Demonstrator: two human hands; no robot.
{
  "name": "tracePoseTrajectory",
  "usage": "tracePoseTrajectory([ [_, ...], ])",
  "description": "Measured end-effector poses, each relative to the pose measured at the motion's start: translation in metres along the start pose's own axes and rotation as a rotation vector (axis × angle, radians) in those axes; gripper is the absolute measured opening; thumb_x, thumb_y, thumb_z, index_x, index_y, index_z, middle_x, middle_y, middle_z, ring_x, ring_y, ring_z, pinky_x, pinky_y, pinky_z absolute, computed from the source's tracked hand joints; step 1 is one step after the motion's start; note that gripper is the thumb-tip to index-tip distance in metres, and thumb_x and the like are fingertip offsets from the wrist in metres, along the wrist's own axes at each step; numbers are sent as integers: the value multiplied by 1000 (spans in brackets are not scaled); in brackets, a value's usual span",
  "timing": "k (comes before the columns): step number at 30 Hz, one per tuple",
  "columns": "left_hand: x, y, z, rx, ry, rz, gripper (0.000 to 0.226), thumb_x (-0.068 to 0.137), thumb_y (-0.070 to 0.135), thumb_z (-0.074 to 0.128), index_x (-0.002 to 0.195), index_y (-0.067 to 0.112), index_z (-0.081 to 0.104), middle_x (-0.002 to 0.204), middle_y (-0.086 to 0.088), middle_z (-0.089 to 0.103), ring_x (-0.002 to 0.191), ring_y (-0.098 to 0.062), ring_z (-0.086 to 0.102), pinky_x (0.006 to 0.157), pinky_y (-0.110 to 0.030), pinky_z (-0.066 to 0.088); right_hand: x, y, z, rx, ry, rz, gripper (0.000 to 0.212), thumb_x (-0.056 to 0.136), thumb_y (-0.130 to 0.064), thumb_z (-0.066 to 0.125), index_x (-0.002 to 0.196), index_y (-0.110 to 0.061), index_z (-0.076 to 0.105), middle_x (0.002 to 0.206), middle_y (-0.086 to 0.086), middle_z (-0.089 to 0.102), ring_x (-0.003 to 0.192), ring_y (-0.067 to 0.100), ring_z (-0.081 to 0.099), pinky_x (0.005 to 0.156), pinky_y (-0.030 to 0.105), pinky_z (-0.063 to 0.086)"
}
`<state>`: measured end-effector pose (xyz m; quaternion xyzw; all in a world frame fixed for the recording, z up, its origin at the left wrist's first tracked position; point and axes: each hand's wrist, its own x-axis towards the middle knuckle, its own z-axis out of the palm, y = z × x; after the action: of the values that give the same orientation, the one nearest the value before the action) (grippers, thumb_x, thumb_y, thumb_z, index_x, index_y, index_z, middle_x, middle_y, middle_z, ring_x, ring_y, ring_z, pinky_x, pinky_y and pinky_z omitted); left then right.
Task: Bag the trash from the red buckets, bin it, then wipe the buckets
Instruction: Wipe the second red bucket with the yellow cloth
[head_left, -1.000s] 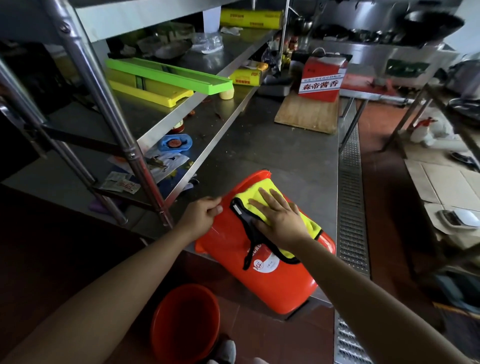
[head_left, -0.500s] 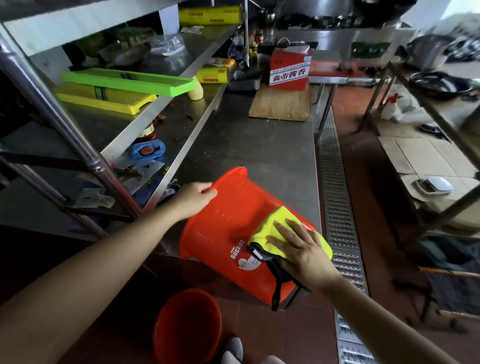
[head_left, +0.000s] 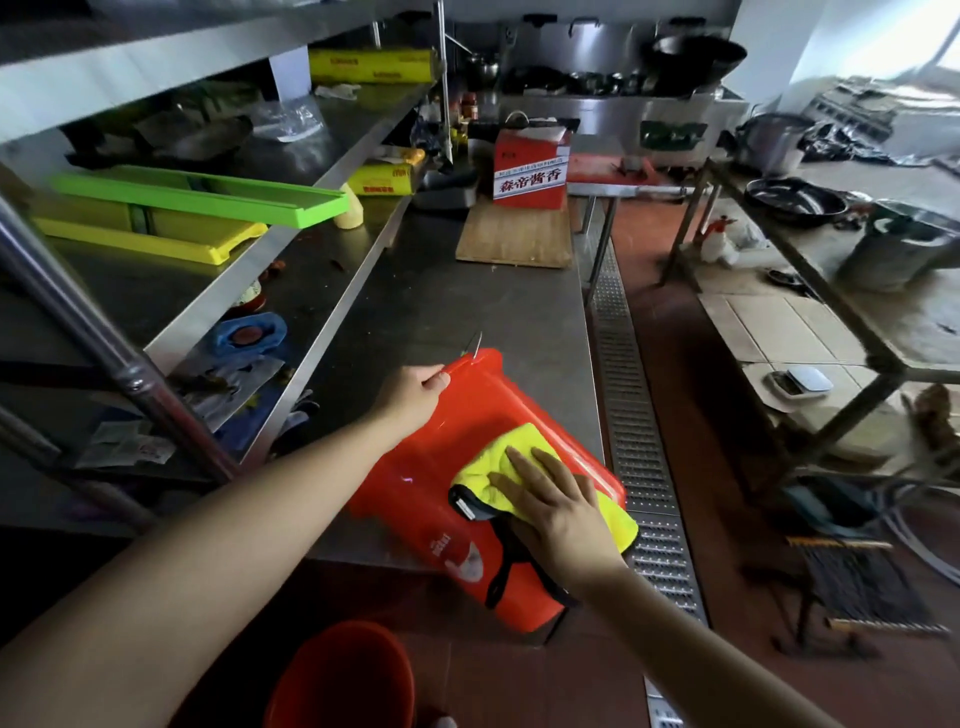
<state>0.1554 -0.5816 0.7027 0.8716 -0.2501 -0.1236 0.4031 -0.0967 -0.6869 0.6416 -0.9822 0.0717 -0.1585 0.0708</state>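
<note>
a glossy red plastic bucket (head_left: 447, 447) lies on its side at the near edge of the grey stainless steel table (head_left: 467, 312), lower centre of the frame, its base end overhanging the edge toward the viewer. its rim end points up-frame, and its black handle (head_left: 506, 561) hangs loose over the side wall. a white printed label shows on the wall near the base.

a bright yellow microfibre cloth (head_left: 498, 462) is spread on the upper side wall of the bucket. the right hand (head_left: 550, 504) lies flat on it, fingers straight and spread, palm pressing the cloth onto the bucket. the left hand (head_left: 410, 395) grips the bucket rim, fingers curled round the edge.

a second red plastic bucket (head_left: 343, 680) stands upright on the dark red tiled floor (head_left: 675, 364), bottom centre of the frame, directly below the table edge.

up-frame on the table: a pale wooden chopping board (head_left: 514, 234), and behind it a red carton with a white label (head_left: 530, 169). left of frame, the steel shelf (head_left: 291, 171) carries a long green plastic tray (head_left: 202, 195) above a yellow plastic tray (head_left: 156, 241). a perforated steel floor drain grate (head_left: 628, 415) runs along the right side of the table.
</note>
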Motion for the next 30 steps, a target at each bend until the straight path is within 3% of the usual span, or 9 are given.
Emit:
tracePoseTrajectory([
  [4,-10,-1,4,-122,-49,72,39,96,26,59,131,9,60,133,-5,61,122,-10,54,103,-19,38,38,-4,2,-48,12,71,48,97,-43,60,143,-37,52,160,-6,35,142,34,40,95,53,44],
  [8,-15,-5,-1,-64,-108,55,39,96,21,61,132,7,59,136,-6,58,124,-12,52,102,-17,35,67,-14,9,-110,-59,57,50,98,-49,53,146,-36,48,163,-3,30,146,36,31,100,58,40],
  [13,-5,9,-17,8,-150,90,38,94,26,62,130,14,62,129,-5,57,117,-13,55,97,-19,40,73,-27,27,-158,-181,37,61,99,-59,41,155,-42,26,168,-5,1,154,32,-7,116,69,6],
  [17,1,29,-12,61,-185,135,47,96,28,61,139,12,54,133,-8,55,122,-19,53,84,-9,30,71,-37,32,-166,-214,11,62,99,-57,37,156,-42,20,168,-5,-7,153,31,-16,116,65,1],
  [19,1,32,-8,75,-169,131,44,95,25,62,135,7,56,132,-10,58,122,-22,54,80,-8,29,69,-40,36,-170,-209,7,60,101,-56,36,157,-42,19,168,-5,-9,152,31,-18,117,64,0],
  [22,5,32,-11,83,-179,122,35,93,20,65,123,2,66,119,-10,67,101,-12,58,75,-11,33,72,-40,37,-157,-225,2,59,103,-54,37,157,-43,17,167,-7,-13,151,30,-21,117,63,1],
  [25,10,32,-20,115,-252,114,30,91,18,68,114,-1,69,97,-4,67,91,-10,56,72,-15,37,79,-34,31,-128,-226,-26,56,102,-54,39,155,-44,24,168,-8,-4,154,28,-10,116,63,13],
  [30,14,30,-20,146,-245,64,33,86,19,74,115,4,68,113,-10,69,103,-19,64,83,-22,44,85,12,13,-44,-188,-90,54,97,-57,35,150,-47,36,167,-15,9,155,19,1,115,59,25],
])
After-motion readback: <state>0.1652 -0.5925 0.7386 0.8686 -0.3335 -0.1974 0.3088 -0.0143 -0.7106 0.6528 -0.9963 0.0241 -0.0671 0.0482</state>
